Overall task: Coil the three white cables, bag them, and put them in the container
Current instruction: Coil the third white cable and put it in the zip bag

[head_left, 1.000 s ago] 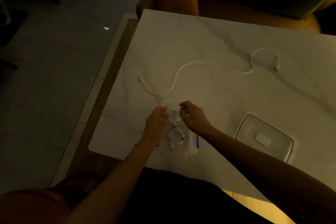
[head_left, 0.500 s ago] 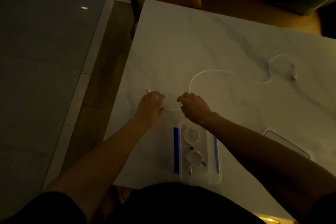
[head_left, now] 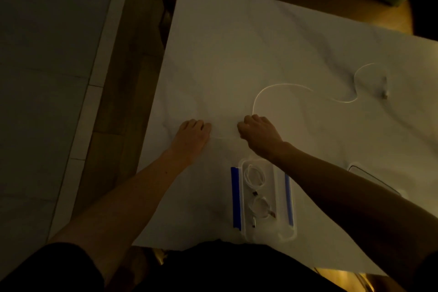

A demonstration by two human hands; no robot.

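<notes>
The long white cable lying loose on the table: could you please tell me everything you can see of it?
The long white cable is thin, smooth and uncoiled, snaking flat across the white marble-look table. Its far end carries a small connector at the right. Its near end runs between the left hand and right hand, both closed on it.

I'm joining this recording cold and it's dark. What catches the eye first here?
The long white cable snaking across the pale table stands out, its near end pinched between the left hand and right hand. Nearer the person, a clear container with blue clips holds two coiled cables.
</notes>
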